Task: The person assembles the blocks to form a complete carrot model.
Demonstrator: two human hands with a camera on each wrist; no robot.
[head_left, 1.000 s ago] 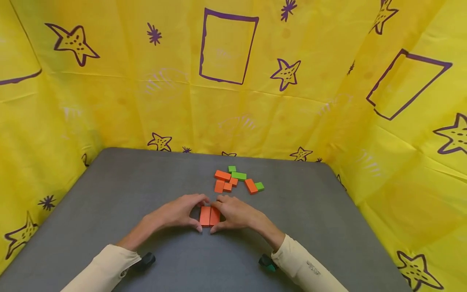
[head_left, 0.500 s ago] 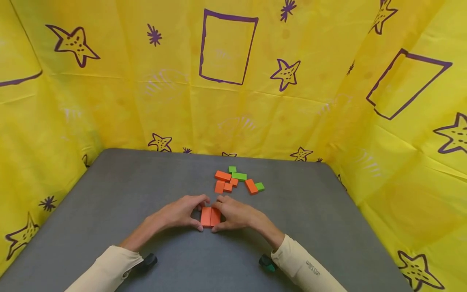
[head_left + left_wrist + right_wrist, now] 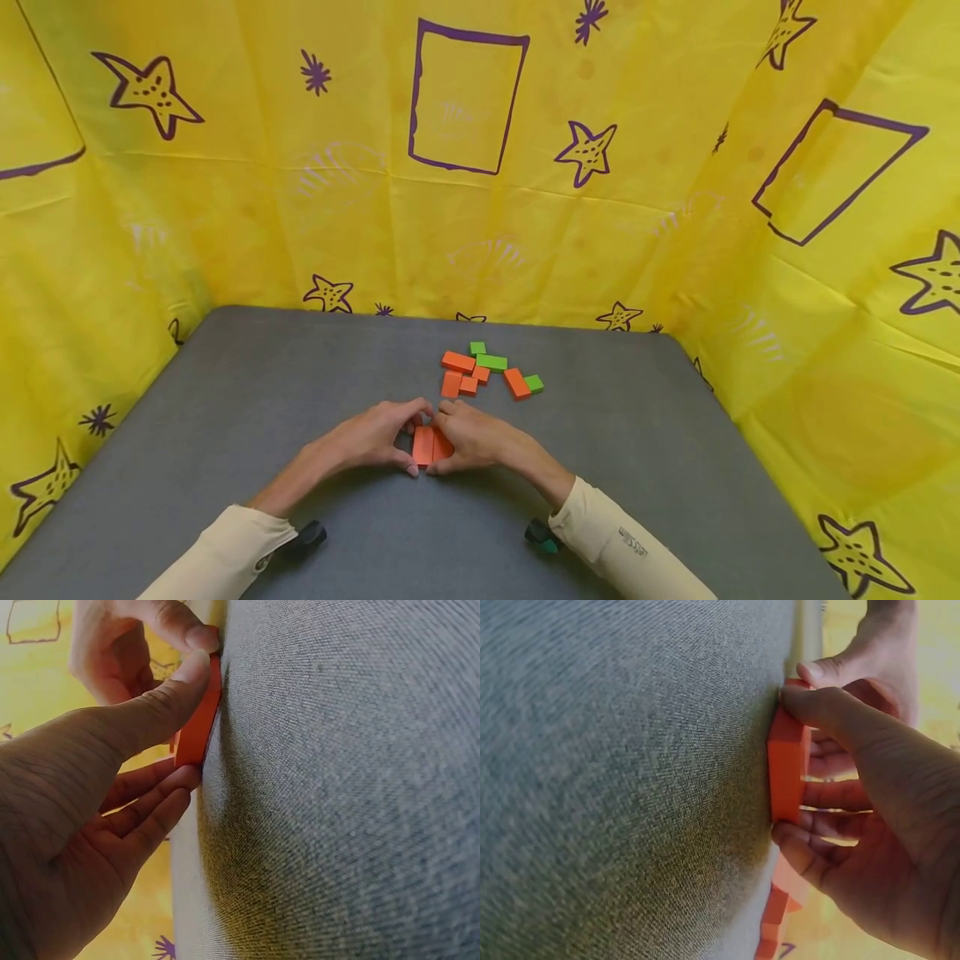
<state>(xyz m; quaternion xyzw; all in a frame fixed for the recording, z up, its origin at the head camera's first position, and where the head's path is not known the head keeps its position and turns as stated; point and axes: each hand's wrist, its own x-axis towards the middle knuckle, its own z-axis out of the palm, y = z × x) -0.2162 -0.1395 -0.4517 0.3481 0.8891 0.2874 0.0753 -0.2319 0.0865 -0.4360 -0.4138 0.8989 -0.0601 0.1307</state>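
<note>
Two orange rectangular wooden-looking blocks lie side by side, long edges together, on the grey table. My left hand [image 3: 375,435] holds the left block [image 3: 422,447], thumb at its near end and fingers at its far end. On the other side, my right hand [image 3: 476,438] grips the right block [image 3: 441,447] in the same way and hides part of its top. In the right wrist view, that block [image 3: 785,780] sits flat between thumb and fingers. The left wrist view shows an orange block [image 3: 196,731] under the left thumb, with both thumb tips close together.
Beyond the hands is a loose group with an orange block [image 3: 458,361], a long green block [image 3: 492,363], small orange cubes and another orange block [image 3: 517,383] touching a green one [image 3: 533,383]. Yellow patterned cloth [image 3: 337,225] rises behind the grey table [image 3: 300,358].
My right hand has shifted slightly left, closer to the left hand, and now covers more of the right block. The left hand and the far blocks look almost unchanged.
</note>
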